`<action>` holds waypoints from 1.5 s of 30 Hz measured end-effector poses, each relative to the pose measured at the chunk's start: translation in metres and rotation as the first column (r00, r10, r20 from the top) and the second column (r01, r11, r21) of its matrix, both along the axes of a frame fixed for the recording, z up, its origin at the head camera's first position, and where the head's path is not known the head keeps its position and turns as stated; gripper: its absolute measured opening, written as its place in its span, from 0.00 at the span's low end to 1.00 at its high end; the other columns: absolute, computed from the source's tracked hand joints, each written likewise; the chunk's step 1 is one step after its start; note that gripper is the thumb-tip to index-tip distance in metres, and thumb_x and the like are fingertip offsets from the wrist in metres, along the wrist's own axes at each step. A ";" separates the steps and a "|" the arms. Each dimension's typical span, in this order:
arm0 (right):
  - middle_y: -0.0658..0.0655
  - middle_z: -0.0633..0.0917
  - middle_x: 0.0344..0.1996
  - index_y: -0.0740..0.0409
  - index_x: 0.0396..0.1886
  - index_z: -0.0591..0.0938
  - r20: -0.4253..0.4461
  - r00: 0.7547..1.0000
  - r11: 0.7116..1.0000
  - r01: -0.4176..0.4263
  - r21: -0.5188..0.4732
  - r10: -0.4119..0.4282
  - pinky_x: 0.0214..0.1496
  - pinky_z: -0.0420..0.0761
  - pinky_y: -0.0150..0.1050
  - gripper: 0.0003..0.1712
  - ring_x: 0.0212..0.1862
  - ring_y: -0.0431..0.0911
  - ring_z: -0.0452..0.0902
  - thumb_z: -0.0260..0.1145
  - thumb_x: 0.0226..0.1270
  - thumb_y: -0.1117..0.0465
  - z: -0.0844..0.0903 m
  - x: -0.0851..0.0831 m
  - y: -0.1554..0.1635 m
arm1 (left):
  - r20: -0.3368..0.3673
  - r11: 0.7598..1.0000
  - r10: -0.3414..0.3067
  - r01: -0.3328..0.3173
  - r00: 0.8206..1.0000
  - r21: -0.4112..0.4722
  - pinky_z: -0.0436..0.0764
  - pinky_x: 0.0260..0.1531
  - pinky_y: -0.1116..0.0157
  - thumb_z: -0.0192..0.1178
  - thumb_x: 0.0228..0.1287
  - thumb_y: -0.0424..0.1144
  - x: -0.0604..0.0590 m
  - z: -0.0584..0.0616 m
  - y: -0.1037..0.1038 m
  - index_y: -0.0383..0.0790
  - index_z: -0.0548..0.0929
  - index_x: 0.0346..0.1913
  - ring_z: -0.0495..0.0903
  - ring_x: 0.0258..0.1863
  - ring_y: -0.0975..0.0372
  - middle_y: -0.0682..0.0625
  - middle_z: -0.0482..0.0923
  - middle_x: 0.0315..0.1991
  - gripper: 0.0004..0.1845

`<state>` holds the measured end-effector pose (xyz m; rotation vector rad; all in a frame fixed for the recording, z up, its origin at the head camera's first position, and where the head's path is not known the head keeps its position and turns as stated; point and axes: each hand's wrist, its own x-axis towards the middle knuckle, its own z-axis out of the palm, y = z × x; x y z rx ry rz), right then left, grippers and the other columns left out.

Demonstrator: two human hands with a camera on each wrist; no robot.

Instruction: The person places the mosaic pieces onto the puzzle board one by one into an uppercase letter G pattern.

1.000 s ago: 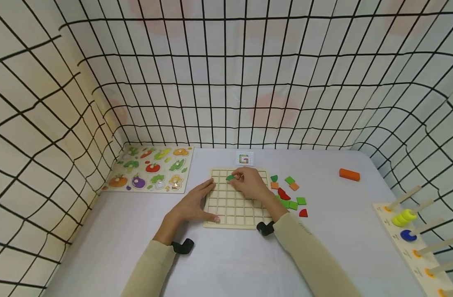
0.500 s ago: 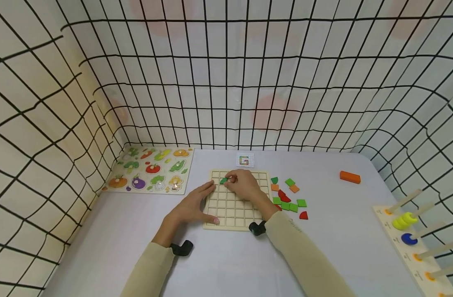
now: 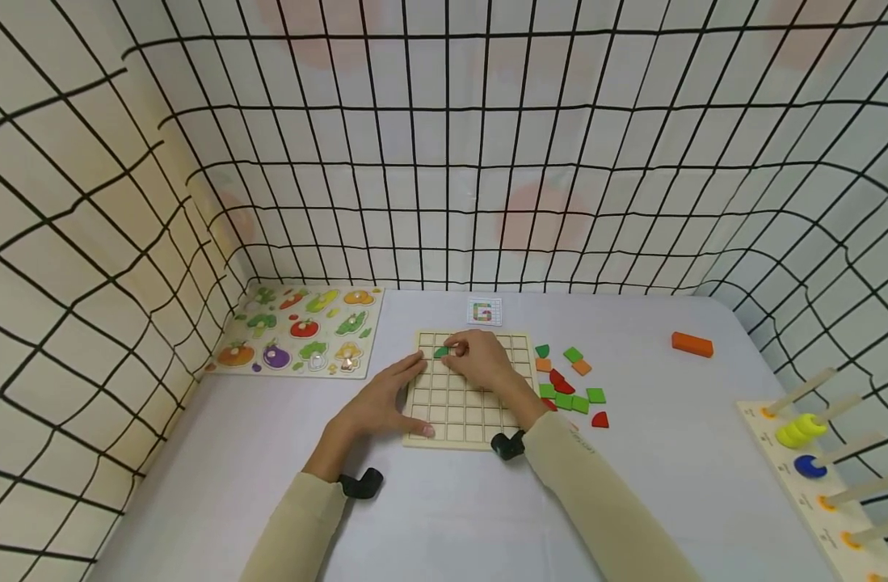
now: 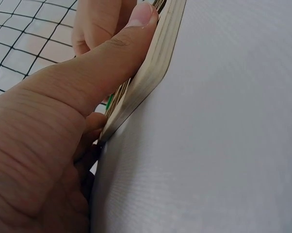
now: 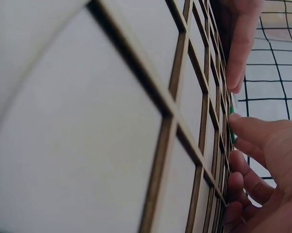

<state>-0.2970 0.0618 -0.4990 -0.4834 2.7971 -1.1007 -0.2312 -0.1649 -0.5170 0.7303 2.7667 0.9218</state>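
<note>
A wooden grid board [image 3: 458,404] lies on the table. My left hand [image 3: 381,404] rests flat against its left edge with the fingers straight, and the thumb [image 4: 131,34] presses on the board's front corner [image 4: 155,68]. My right hand [image 3: 480,360] reaches over the board's top rows and pinches a small green piece [image 3: 440,352] near the upper left cells. In the right wrist view only a thin sliver of that green piece [image 5: 232,133] shows beside the fingertips [image 5: 252,131], above the grid [image 5: 112,121].
Loose green, orange and red pieces [image 3: 570,388] lie right of the board. A small pattern card [image 3: 484,311] sits behind it. A vegetable puzzle [image 3: 298,331] is at the left, an orange block [image 3: 692,344] at the far right, and a ring stacker [image 3: 814,453] at the right edge. Netted walls surround the table.
My right hand has carried the green piece a little to the left across the board's top rows. The left hand has stayed on the board's edge.
</note>
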 end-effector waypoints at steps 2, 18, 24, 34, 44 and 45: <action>0.48 0.81 0.33 0.49 0.53 0.84 0.007 1.000 1.000 -0.009 -0.022 0.009 0.32 0.74 0.36 0.20 0.29 0.43 0.73 0.68 0.64 0.49 0.001 0.000 0.002 | 0.005 1.000 0.000 0.000 1.000 -0.004 0.56 0.73 0.50 0.73 0.35 0.71 -0.001 0.000 0.000 0.47 0.56 0.77 0.47 0.78 0.56 0.56 0.46 0.79 0.65; 0.50 0.82 0.36 0.51 0.53 0.85 -0.019 0.999 0.996 0.045 -0.083 -0.046 0.35 0.78 0.39 0.22 0.38 0.46 0.77 0.69 0.62 0.46 0.016 0.010 0.074 | 0.021 1.000 0.009 -0.008 1.000 -0.020 0.56 0.74 0.50 0.72 0.35 0.71 0.000 0.000 0.003 0.49 0.55 0.77 0.47 0.78 0.56 0.57 0.45 0.79 0.65; 0.52 0.82 0.34 0.52 0.52 0.85 -0.022 0.992 0.991 0.125 -0.045 -0.126 0.28 0.74 0.37 0.23 0.35 0.47 0.73 0.70 0.61 0.45 0.013 0.015 0.121 | 0.008 1.000 0.012 -0.011 1.000 -0.023 0.56 0.73 0.50 0.73 0.36 0.70 0.001 0.001 0.002 0.48 0.55 0.77 0.47 0.78 0.56 0.57 0.45 0.79 0.65; 0.54 0.81 0.35 0.52 0.53 0.84 -0.043 0.963 0.963 0.268 0.037 -0.267 0.34 0.72 0.37 0.24 0.38 0.49 0.72 0.70 0.61 0.45 0.010 0.024 0.174 | 0.012 1.000 0.010 -0.010 1.000 -0.027 0.56 0.74 0.50 0.73 0.35 0.70 0.000 0.001 0.001 0.49 0.55 0.77 0.47 0.78 0.56 0.56 0.45 0.79 0.65; 0.56 0.79 0.38 0.52 0.55 0.82 -0.003 0.948 0.942 0.317 0.113 -0.319 0.36 0.72 0.37 0.29 0.42 0.50 0.70 0.70 0.59 0.41 0.000 0.021 0.198 | -0.001 1.000 0.003 -0.003 1.000 -0.016 0.56 0.73 0.49 0.73 0.35 0.70 -0.001 -0.002 0.000 0.48 0.55 0.77 0.47 0.78 0.55 0.55 0.45 0.79 0.65; 0.56 0.79 0.38 0.52 0.55 0.82 0.008 0.946 0.939 0.321 0.120 -0.324 0.36 0.72 0.37 0.29 0.42 0.50 0.70 0.70 0.59 0.41 -0.001 0.021 0.199 | -0.001 1.000 0.002 -0.002 1.000 -0.018 0.56 0.73 0.49 0.73 0.35 0.70 -0.001 -0.002 0.000 0.48 0.55 0.77 0.47 0.78 0.55 0.56 0.45 0.79 0.65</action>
